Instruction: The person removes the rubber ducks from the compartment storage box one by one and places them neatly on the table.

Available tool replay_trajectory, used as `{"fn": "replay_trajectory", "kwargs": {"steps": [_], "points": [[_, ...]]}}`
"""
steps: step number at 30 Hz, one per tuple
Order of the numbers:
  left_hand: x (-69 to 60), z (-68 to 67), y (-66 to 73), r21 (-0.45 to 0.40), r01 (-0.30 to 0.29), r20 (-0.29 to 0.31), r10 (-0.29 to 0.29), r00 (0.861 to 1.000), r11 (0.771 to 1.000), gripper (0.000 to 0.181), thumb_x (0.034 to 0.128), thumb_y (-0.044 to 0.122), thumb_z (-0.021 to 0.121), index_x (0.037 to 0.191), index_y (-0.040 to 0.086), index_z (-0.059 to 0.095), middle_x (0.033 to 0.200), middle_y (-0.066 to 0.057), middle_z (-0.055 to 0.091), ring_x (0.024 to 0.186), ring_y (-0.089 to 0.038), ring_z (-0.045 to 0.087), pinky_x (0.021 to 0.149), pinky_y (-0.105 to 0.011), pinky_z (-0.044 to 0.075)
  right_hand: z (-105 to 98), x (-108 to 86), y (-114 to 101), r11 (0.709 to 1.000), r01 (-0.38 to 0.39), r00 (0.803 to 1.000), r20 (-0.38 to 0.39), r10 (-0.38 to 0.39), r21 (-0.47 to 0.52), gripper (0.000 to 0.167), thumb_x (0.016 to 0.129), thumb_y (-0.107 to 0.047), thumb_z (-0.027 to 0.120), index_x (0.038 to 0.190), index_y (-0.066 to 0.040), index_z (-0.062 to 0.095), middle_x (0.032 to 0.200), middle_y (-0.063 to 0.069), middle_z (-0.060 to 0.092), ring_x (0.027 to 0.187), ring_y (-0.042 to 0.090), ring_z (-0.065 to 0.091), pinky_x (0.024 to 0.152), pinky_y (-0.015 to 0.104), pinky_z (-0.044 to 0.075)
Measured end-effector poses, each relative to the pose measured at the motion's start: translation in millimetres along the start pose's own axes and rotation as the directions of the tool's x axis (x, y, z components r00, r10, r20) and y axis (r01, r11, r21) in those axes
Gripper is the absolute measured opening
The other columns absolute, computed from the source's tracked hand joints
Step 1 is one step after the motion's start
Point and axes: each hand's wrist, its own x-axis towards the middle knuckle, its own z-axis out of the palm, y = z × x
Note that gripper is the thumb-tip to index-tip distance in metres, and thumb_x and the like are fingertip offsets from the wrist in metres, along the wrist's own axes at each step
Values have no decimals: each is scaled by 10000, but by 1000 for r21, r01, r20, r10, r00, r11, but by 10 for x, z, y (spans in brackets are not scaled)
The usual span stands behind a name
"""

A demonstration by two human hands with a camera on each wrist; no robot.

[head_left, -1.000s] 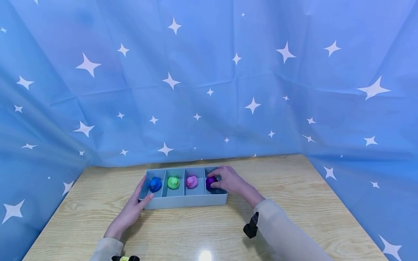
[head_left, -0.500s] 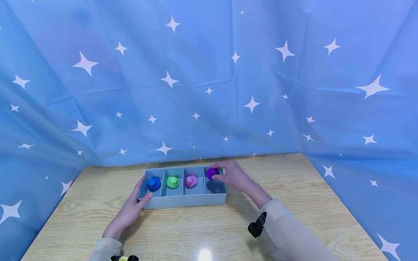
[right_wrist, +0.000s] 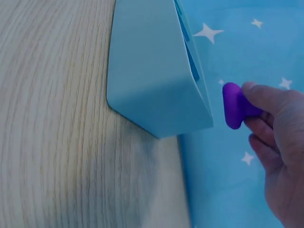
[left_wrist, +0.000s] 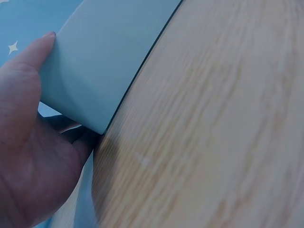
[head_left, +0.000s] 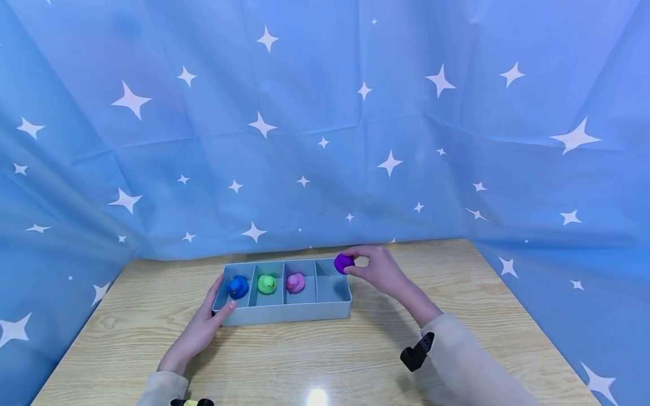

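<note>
A grey-blue box (head_left: 286, 313) with four compartments in a row stands on the table. From left to right, three compartments hold a blue duck (head_left: 238, 287), a green duck (head_left: 267, 284) and a pink duck (head_left: 295, 282); the rightmost one is empty. My right hand (head_left: 381, 272) pinches a purple toy (head_left: 343, 263) between thumb and fingers, above the box's back right corner. In the right wrist view the purple toy (right_wrist: 233, 105) is off the box. My left hand (head_left: 200, 325) grips the box's left end, thumb on the front side (left_wrist: 109, 52).
The wooden table (head_left: 284, 361) extends in front of the box and to both sides. A blue curtain (head_left: 315, 113) with white stars hangs behind the table and along its left and right sides.
My right hand has lifted the purple toy out of the rightmost compartment and carried it up and to the right. My left hand keeps its grip on the box.
</note>
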Motion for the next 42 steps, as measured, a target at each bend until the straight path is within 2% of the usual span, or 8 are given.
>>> {"fn": "replay_trajectory", "kwargs": {"steps": [8,15,23,28,36,42], "points": [[-8,8,-5,19,-8,-4,8,1000,1000,811,1080,478,474,1655,303,-71,1703,-207,5,1501,-555,52,1121,-744,154,-70,-90,141,999,-51,998,-43,50,-11,341,849,-118,850,1177,-69,773,1030,31,768,1037,255,695,885,446,535],[-23,5,-6,21,-33,-23,34,999,999,787,1086,453,477,1663,278,-30,1706,-197,15,1502,-550,66,1134,-728,160,-70,-157,257,997,-70,995,-79,68,-30,361,830,-117,865,1171,-48,770,1007,48,773,1026,293,701,928,513,528],[-14,14,-17,17,-54,-31,55,998,998,774,1091,429,477,1666,259,-13,1702,-210,16,1500,-555,64,1133,-727,160,-33,-264,411,996,-76,994,-81,73,-39,353,809,-77,869,1139,-8,763,1051,106,765,1001,303,708,965,559,512],[-21,15,-16,13,-52,-30,52,998,999,773,1093,426,474,1665,259,-17,1702,-211,10,1499,-558,61,1130,-731,160,12,-342,493,993,-114,992,-54,112,-44,341,825,-76,854,1141,4,755,1051,116,759,1029,337,696,955,573,517],[-26,22,-24,4,-49,-26,49,998,999,769,1093,427,471,1664,277,-22,1704,-204,8,1500,-557,58,1125,-743,153,91,-416,553,980,-200,979,-40,199,-14,342,827,-62,848,1149,3,751,1088,135,752,1064,344,698,958,508,543],[-26,17,-35,-6,-63,-25,63,998,998,768,1093,422,473,1665,265,-17,1701,-215,8,1500,-560,54,1121,-749,150,140,-449,560,981,-194,980,-37,194,-8,326,825,-44,847,1134,2,757,1107,149,745,1068,338,702,937,462,563]]}}
